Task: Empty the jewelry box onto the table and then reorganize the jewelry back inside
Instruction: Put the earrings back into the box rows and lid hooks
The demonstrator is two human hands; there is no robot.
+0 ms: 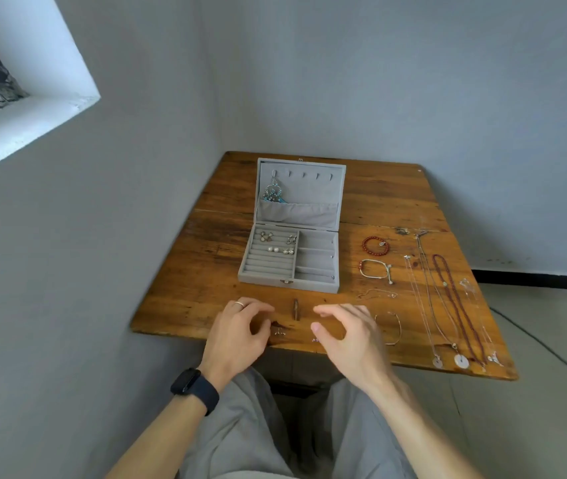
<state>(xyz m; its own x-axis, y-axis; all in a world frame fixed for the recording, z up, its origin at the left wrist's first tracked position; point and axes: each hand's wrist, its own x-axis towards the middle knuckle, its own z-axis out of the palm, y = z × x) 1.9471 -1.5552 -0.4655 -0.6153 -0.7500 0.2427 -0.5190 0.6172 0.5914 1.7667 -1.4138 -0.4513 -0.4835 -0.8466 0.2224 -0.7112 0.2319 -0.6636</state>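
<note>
Head view shows my left hand (237, 335) and right hand (347, 335) loosely curled and empty over tiny earrings (280, 331) near the table (178, 305) edge, with the open jewelry box (313, 285) just beyond, so a careless brush could flick them off.

We can read no text, label, brand, number or sign here. The grey jewelry box (313, 191), toward 12 o'clock from us, shows only plain fabric. The dark watch (186, 382), toward 7 o'clock, has a black face on which we can make out nothing.
</note>
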